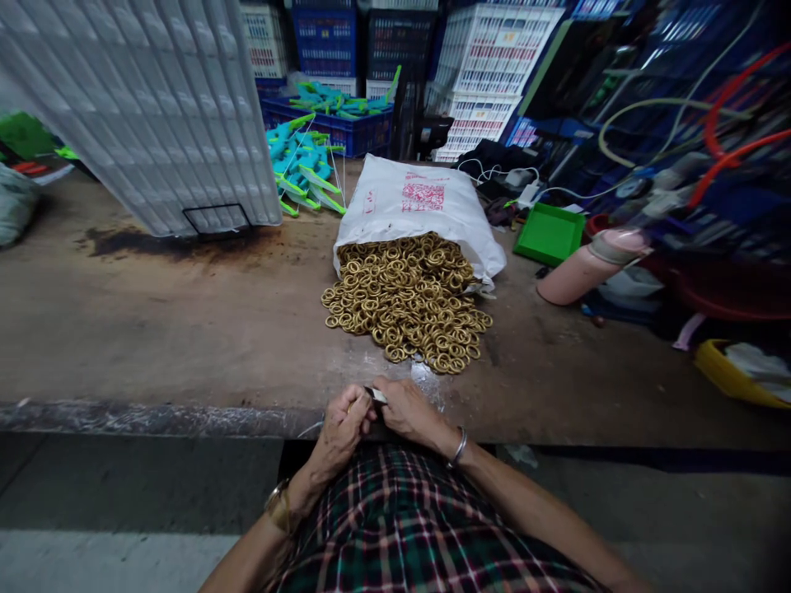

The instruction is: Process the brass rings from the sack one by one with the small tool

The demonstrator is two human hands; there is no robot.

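At the table's front edge my two hands are close together. My left hand (346, 422) is closed, and a bit of a brass-coloured ring shows between its fingers, mostly hidden. My right hand (413, 412) is closed around a small flat tool (376, 395) with a pale face and a dark end; its exact kind I cannot make out. The tool's dark end meets the left fingers. Just beyond my hands, a heap of brass-coloured rings (408, 301) spills from the mouth of a white woven sack (426, 193) with red print.
A stack of translucent plastic trays (185, 115) stands at left on the wooden table (185, 329). Turquoise and green plastic parts (302, 165) lie behind. To the right are a green tray (549, 232), a pink bottle (587, 268) and a yellow basket (729, 375). Crates (488, 49) rise behind.
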